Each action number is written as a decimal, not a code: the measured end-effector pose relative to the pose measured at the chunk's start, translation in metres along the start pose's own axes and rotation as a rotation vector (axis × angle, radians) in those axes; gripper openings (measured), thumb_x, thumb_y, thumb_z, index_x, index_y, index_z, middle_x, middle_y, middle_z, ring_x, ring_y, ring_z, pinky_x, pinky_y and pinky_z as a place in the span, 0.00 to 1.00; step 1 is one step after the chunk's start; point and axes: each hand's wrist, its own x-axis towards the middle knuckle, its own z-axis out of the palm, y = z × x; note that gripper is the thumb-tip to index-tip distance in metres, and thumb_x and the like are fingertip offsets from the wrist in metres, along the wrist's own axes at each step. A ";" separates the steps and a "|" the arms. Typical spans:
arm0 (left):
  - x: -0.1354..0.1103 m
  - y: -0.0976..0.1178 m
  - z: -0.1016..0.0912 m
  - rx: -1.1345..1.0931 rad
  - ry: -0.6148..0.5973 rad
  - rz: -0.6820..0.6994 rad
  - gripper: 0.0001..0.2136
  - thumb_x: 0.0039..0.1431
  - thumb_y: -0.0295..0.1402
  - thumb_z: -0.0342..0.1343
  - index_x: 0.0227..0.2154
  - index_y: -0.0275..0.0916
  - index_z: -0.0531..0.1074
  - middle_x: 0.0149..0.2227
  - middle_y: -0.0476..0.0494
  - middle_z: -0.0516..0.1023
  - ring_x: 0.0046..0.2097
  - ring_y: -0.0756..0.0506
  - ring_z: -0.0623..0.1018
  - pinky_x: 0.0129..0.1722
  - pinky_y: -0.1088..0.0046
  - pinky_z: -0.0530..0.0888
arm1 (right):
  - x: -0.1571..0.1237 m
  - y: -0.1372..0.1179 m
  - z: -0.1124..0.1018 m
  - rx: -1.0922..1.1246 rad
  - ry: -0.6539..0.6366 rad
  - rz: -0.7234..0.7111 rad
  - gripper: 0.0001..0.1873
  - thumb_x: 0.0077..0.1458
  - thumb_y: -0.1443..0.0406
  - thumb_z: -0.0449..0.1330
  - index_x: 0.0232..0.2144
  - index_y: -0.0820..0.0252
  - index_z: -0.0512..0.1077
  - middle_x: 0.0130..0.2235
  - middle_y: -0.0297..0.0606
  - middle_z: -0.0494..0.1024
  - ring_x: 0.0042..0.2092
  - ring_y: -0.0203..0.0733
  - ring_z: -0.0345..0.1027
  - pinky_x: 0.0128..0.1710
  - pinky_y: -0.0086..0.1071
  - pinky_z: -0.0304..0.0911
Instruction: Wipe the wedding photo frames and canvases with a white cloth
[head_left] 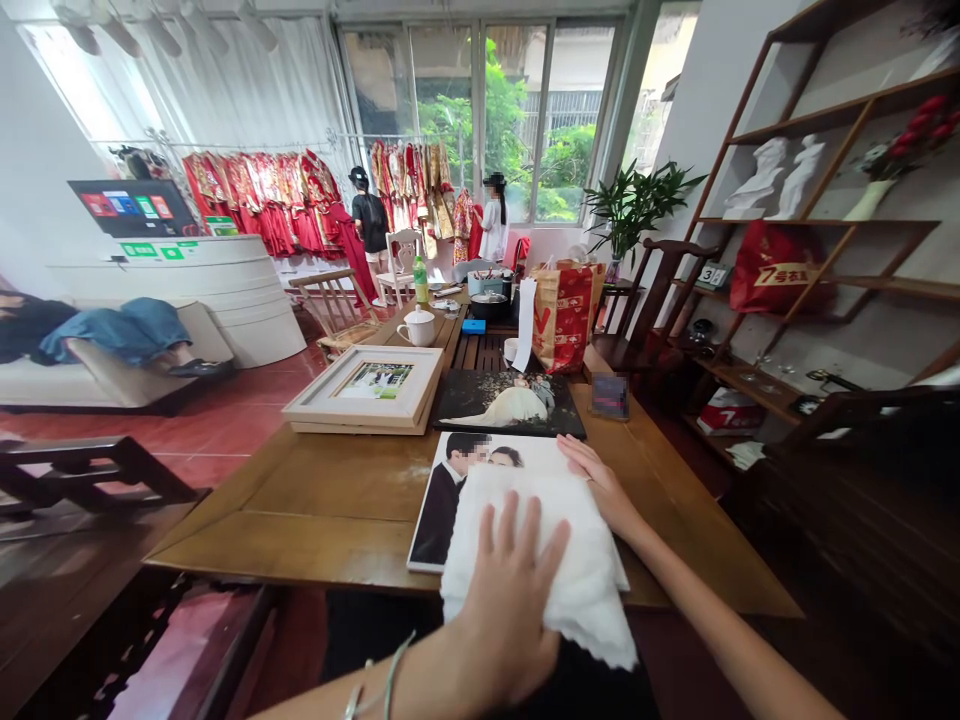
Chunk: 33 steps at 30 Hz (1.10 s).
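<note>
My left hand (510, 590) lies flat with fingers spread on a white cloth (551, 510), and a bracelet circles its wrist. Under the cloth is a photo panel (435, 510) picturing a couple; the cloth hides much of it and hangs past the table's near edge. Fingers outstretched, my right hand (596, 480) rests at the panel's upper right edge, beside the cloth. Just beyond lies a dark photo panel (510, 405) with a white gown on it. To its left, framed pictures (364, 385) are stacked.
Wooden table (300, 500); farther along it stand a lidded white cup (418, 326), a green bottle (420, 280), a red paper bag (566, 315) and a small dark plaque (610, 396). Shelves (832, 225) rise at right. One person lies on a sofa; two stand by clothes racks.
</note>
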 end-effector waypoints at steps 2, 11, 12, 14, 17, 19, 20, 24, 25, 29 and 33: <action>-0.006 0.008 0.001 -0.023 -0.004 0.010 0.41 0.51 0.49 0.51 0.63 0.45 0.39 0.65 0.34 0.38 0.63 0.29 0.33 0.57 0.42 0.37 | 0.000 0.002 -0.001 0.010 -0.008 0.000 0.22 0.57 0.53 0.50 0.49 0.53 0.71 0.56 0.42 0.68 0.61 0.48 0.54 0.61 0.52 0.44; 0.061 -0.012 -0.019 0.107 -0.010 -0.137 0.36 0.51 0.43 0.53 0.62 0.41 0.48 0.63 0.32 0.49 0.62 0.27 0.48 0.56 0.44 0.49 | 0.002 0.002 -0.002 0.181 0.045 0.163 0.28 0.55 0.46 0.46 0.49 0.53 0.70 0.57 0.40 0.67 0.60 0.48 0.55 0.61 0.48 0.45; 0.068 -0.014 -0.020 0.118 0.001 -0.150 0.36 0.51 0.43 0.53 0.62 0.41 0.48 0.63 0.32 0.50 0.62 0.27 0.49 0.56 0.44 0.50 | 0.002 0.001 -0.002 0.186 0.057 0.170 0.29 0.55 0.46 0.47 0.49 0.53 0.70 0.57 0.40 0.67 0.60 0.48 0.55 0.61 0.48 0.45; 0.076 -0.017 -0.020 0.135 0.028 -0.170 0.36 0.51 0.43 0.54 0.62 0.40 0.49 0.63 0.32 0.51 0.62 0.27 0.49 0.56 0.45 0.50 | 0.002 0.001 -0.001 0.173 0.062 0.142 0.29 0.54 0.45 0.47 0.49 0.53 0.71 0.57 0.40 0.67 0.60 0.49 0.55 0.61 0.48 0.46; 0.073 -0.014 -0.017 0.142 0.039 -0.189 0.37 0.52 0.44 0.54 0.62 0.39 0.47 0.63 0.31 0.49 0.62 0.27 0.47 0.56 0.44 0.48 | 0.001 0.003 -0.001 0.131 0.051 0.103 0.28 0.53 0.46 0.48 0.48 0.52 0.72 0.57 0.40 0.67 0.60 0.50 0.55 0.61 0.48 0.46; 0.059 -0.009 -0.014 0.129 0.021 -0.182 0.38 0.51 0.44 0.54 0.63 0.39 0.45 0.63 0.30 0.48 0.63 0.27 0.45 0.56 0.43 0.47 | 0.001 0.003 -0.001 0.104 0.041 0.096 0.26 0.54 0.48 0.49 0.48 0.53 0.72 0.56 0.41 0.68 0.60 0.49 0.55 0.61 0.48 0.46; 0.050 -0.006 -0.011 0.117 0.011 -0.169 0.39 0.50 0.45 0.54 0.63 0.40 0.44 0.64 0.30 0.47 0.63 0.26 0.44 0.57 0.43 0.46 | 0.001 0.003 0.000 0.091 0.034 0.088 0.25 0.55 0.50 0.49 0.48 0.53 0.72 0.56 0.42 0.68 0.60 0.48 0.55 0.61 0.48 0.46; 0.006 0.006 -0.001 0.064 -0.010 -0.074 0.44 0.48 0.48 0.54 0.63 0.42 0.38 0.65 0.31 0.40 0.63 0.26 0.35 0.57 0.41 0.40 | 0.002 0.000 0.000 0.046 0.010 0.042 0.21 0.54 0.55 0.52 0.46 0.55 0.73 0.55 0.44 0.69 0.60 0.48 0.55 0.61 0.50 0.45; -0.004 0.008 0.001 0.052 -0.021 -0.043 0.44 0.48 0.49 0.54 0.63 0.43 0.36 0.65 0.31 0.39 0.63 0.27 0.34 0.57 0.40 0.38 | 0.002 -0.001 0.000 0.035 0.008 0.039 0.20 0.54 0.56 0.53 0.46 0.55 0.73 0.55 0.43 0.69 0.60 0.48 0.55 0.61 0.50 0.45; -0.016 0.010 0.000 0.025 -0.072 0.028 0.44 0.49 0.49 0.52 0.63 0.44 0.34 0.65 0.32 0.38 0.63 0.27 0.33 0.57 0.41 0.39 | 0.001 -0.001 0.000 0.018 0.013 0.038 0.19 0.53 0.60 0.55 0.47 0.54 0.72 0.56 0.43 0.68 0.61 0.48 0.54 0.61 0.51 0.46; 0.011 -0.006 -0.013 0.063 -0.058 -0.043 0.41 0.48 0.46 0.54 0.63 0.45 0.40 0.65 0.35 0.44 0.63 0.28 0.41 0.57 0.44 0.45 | 0.001 0.001 -0.001 0.033 0.014 0.018 0.19 0.52 0.60 0.55 0.46 0.53 0.73 0.55 0.42 0.69 0.60 0.48 0.56 0.60 0.51 0.46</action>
